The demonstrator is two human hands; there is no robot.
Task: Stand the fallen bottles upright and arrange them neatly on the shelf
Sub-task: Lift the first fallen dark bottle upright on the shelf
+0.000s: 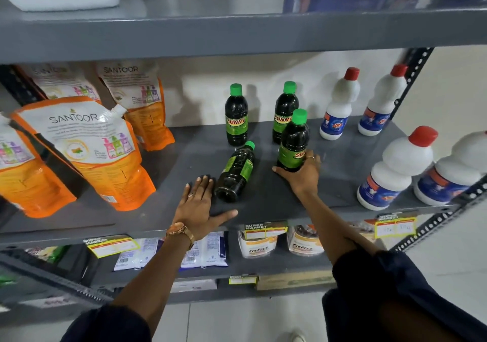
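Observation:
Several dark bottles with green caps and green labels are on the grey shelf (263, 199). Two stand upright at the back, one at the left (236, 114) and one at the right (286, 104). A third bottle (293, 141) stands upright in front of the right one, and my right hand (303, 174) grips its base. A fourth bottle (235, 172) lies on its side, cap pointing away from me. My left hand (197, 207) rests flat on the shelf just left of the lying bottle, fingers spread, holding nothing.
Orange and white refill pouches (87, 151) crowd the shelf's left half. White bottles with red caps (395, 167) stand at the right, two at the back and two near the front edge. Above is another shelf (237, 33); below are packets and price tags.

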